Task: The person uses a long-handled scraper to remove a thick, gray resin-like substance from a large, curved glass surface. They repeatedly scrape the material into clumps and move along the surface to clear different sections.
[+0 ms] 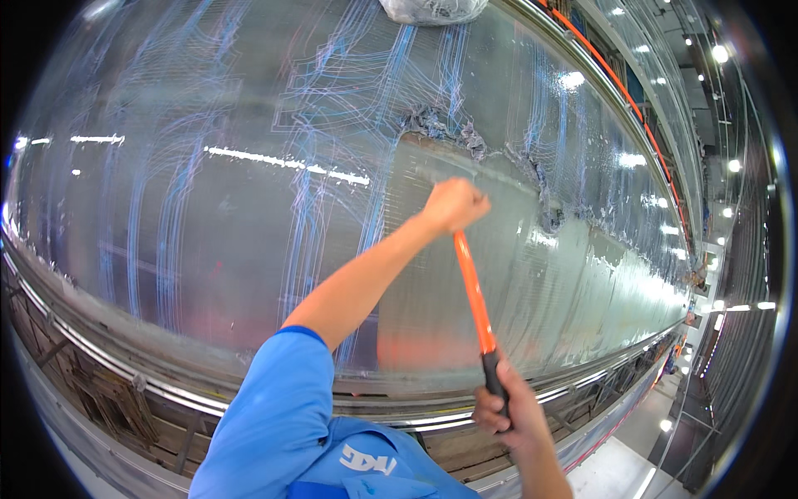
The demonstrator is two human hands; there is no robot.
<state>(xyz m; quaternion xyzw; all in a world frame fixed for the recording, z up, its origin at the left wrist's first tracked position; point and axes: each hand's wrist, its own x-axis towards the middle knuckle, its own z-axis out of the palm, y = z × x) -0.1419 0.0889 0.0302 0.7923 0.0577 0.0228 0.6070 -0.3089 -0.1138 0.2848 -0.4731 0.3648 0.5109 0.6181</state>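
Both of my hands are closed on an orange-handled scraper [474, 287] that slants across the middle of the view. My left hand [453, 205] grips its upper end, hiding part of it, and the blade end beyond is smeared and hard to make out. Lower down, my right hand [511, 403] wraps round the black grip. Beneath lies a long, wet table surface [224, 208] printed with blue and purple line patterns. A bare grey-green strip [465, 291] runs under the tool. Along its far edge sits crumpled dark residue [432, 125], with more scraps trailing right.
A clear plastic-like bundle [434, 10] rests at the far edge of view. An orange hose [619, 79] follows the far rail. Metal rails [195, 401] border the near side, close to my body. At right, the pale floor [611, 467] shows beyond the table.
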